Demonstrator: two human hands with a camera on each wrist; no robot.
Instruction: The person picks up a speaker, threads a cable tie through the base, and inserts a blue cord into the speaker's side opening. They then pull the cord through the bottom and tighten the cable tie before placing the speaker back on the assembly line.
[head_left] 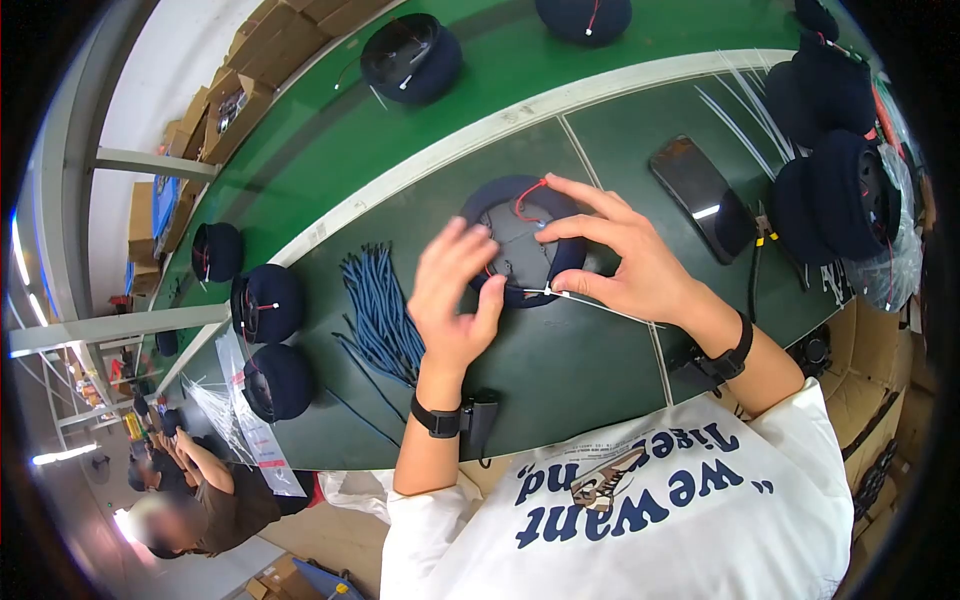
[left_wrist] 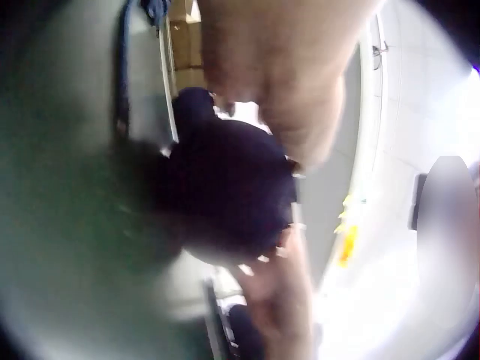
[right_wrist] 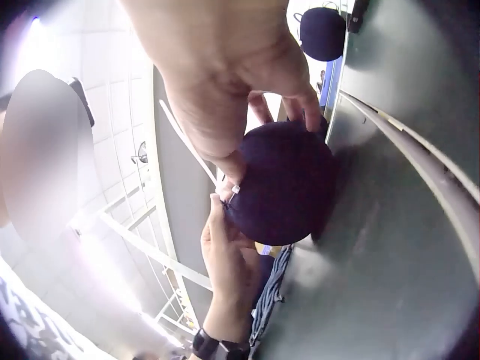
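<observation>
A round navy fabric-covered shell [head_left: 512, 262] with a grey inside lies between the two hands. A red wire [head_left: 522, 212] loops at its far right rim. Across its near rim runs a white cable tie [head_left: 612, 308], whose small head shows at the rim in the right wrist view. My right hand [head_left: 640, 262] holds the right side of the shell [right_wrist: 289, 180], thumb by the tie and fingers spread over the rim. The left hand [head_left: 447, 300], blurred, has its fingers extended over the left rim, thumb pointing at the shell.
A bundle of blue cords [head_left: 380, 310] lies left of the hands. To the right are a black phone [head_left: 702, 195] and yellow-marked cutters [head_left: 763, 238]. Navy shells [head_left: 272, 303] stand left, others right and beyond the white divider [head_left: 400, 180]. Another person [head_left: 225, 500] sits at far left.
</observation>
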